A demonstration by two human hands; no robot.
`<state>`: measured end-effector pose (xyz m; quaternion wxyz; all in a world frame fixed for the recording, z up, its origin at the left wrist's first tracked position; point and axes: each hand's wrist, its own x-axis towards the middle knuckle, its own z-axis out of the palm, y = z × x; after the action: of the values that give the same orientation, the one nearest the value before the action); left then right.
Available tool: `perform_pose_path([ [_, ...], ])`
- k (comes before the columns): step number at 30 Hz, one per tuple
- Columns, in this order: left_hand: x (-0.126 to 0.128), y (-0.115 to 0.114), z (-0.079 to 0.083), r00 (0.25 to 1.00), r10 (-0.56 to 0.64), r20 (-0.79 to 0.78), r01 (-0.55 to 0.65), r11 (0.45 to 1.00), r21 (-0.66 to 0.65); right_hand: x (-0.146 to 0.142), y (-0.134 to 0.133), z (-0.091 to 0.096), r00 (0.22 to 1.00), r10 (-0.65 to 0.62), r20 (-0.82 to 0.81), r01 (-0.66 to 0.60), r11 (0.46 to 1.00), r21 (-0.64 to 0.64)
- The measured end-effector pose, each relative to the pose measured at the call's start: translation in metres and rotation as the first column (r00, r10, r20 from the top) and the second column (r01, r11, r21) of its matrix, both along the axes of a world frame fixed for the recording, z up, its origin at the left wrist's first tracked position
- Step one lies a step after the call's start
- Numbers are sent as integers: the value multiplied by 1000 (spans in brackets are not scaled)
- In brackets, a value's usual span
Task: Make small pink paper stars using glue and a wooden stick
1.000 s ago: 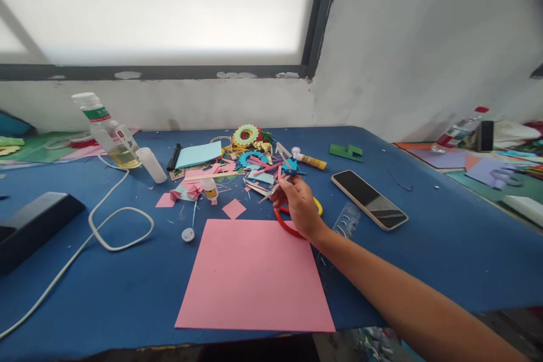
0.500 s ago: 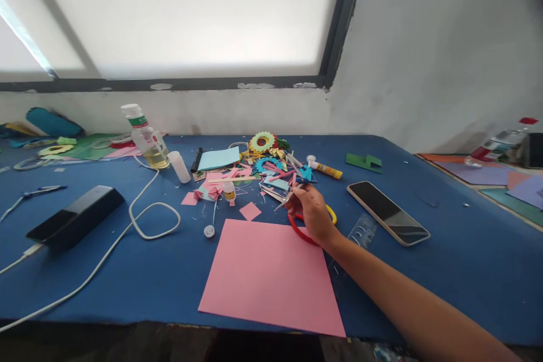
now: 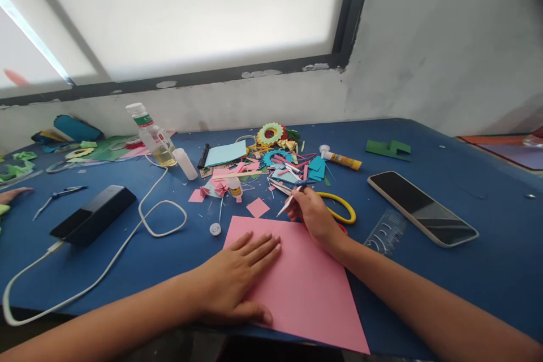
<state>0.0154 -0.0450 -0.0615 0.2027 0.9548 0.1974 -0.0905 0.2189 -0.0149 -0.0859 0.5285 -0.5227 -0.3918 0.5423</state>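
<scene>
A square sheet of pink paper (image 3: 305, 288) lies by the near table edge. My left hand (image 3: 237, 277) rests flat on its left half, fingers spread. Just past the sheet's far edge, my right hand (image 3: 311, 215) is closed around a slim white pen (image 3: 288, 202), its pointed tip aimed down and left. Under and beside that hand lie scissors with a yellow handle loop (image 3: 350, 212); a red loop is mostly hidden by the wrist. A small pink paper square (image 3: 258, 207) sits off the sheet's far edge.
Behind are paper scraps (image 3: 237, 169), a glue tube (image 3: 343, 160) and small bottles. Right: a clear stencil ruler (image 3: 386, 232) and phone (image 3: 422, 206). Left: a white cable (image 3: 123, 249), black device (image 3: 95, 212), compass (image 3: 59, 197), liquid bottle (image 3: 155, 138) and another person's hand (image 3: 14, 195).
My left hand has come into view and lies on the pink sheet. My right hand still holds the pen near the scissors. Another person's hand now shows at far left.
</scene>
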Motion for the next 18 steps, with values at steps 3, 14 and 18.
perform_pose_path([
  [3,-1,-11,7,998,-53,19,55,995,-84,-2,-2,1,997,28,66,-28,1000,-3],
  [14,-52,-41,45,988,-11,157,15,1000,-22,-2,-1,4,996,17,85,-17,1000,5],
  [18,-44,-43,49,972,63,225,-101,982,161,-2,-2,3,997,19,75,-20,1000,15],
])
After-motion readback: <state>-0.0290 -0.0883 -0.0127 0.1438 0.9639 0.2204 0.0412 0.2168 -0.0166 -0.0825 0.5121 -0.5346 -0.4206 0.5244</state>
